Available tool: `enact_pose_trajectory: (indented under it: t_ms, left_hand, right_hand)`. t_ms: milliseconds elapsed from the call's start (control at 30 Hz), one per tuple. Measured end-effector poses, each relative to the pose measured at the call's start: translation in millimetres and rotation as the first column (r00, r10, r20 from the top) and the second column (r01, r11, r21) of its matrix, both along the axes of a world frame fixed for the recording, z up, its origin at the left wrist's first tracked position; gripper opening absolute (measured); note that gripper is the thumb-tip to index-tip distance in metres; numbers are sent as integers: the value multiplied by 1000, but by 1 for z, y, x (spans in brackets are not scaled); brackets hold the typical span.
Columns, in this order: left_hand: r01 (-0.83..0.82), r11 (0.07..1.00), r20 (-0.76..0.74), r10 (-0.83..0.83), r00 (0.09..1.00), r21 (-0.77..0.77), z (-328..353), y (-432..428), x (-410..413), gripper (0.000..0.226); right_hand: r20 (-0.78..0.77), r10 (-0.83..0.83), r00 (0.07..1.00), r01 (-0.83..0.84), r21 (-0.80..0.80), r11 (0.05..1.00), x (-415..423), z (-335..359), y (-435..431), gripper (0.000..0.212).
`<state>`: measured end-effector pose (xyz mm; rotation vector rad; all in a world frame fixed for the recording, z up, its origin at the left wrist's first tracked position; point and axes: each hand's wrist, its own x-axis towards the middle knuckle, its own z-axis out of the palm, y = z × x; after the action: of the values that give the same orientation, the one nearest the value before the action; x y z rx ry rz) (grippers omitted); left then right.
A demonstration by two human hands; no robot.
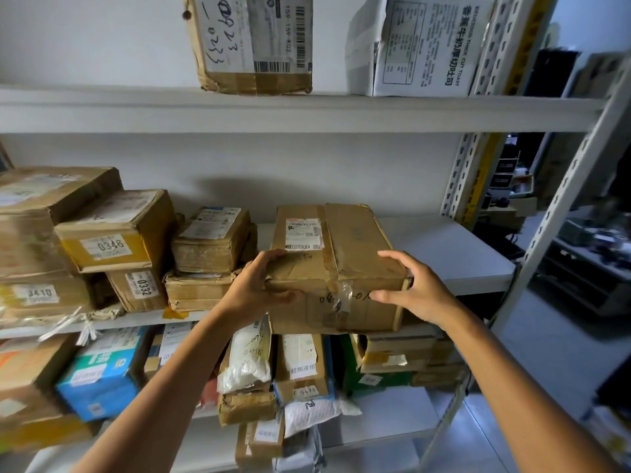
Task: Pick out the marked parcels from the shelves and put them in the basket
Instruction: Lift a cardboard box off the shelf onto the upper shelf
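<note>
1. Head view: the left hand (259, 288) and right hand (413, 288) are apart, each clamped on one front corner of a brown parcel (334, 254). The fingers lie on its top and the thumbs on its front face.
2. The parcel sits at the front of the middle shelf (461, 247), its front face hanging past the shelf's edge. Whether its base rests on the shelf cannot be told. It has a white label on top, and handwriting under clear tape on the front.
3. To its left, the middle shelf holds stacked brown boxes. Among them are the 0346 box (116, 230), on top of the 0332 box (140, 290), and the 0410 box (41, 295) at far left.
4. The top shelf (307, 110) holds a brown box (252, 42) with handwritten numbers and a white toast box (420, 46), well apart.
5. The lower shelf is packed with parcels, including a blue box (102, 373) and a white bag (249, 356).
</note>
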<state>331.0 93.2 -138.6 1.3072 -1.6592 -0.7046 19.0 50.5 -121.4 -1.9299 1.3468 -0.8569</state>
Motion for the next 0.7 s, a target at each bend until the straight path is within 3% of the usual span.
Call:
enact_pose_trajectory:
  t_ms: [300, 567, 700]
  left_hand:
    - [39, 998, -152, -44, 987, -41, -4, 23, 4, 63]
    - [-17, 994, -48, 12, 999, -110, -19, 40, 8, 71]
    - [-48, 993, -111, 36, 993, -106, -24, 47, 5, 73]
  right_hand:
    - [95, -96, 991, 101, -55, 993, -2, -4, 39, 65]
    - [148, -194, 970, 217, -157, 964, -2, -25, 70, 58]
    - [151, -195, 969, 220, -175, 960, 0, -34, 75, 59]
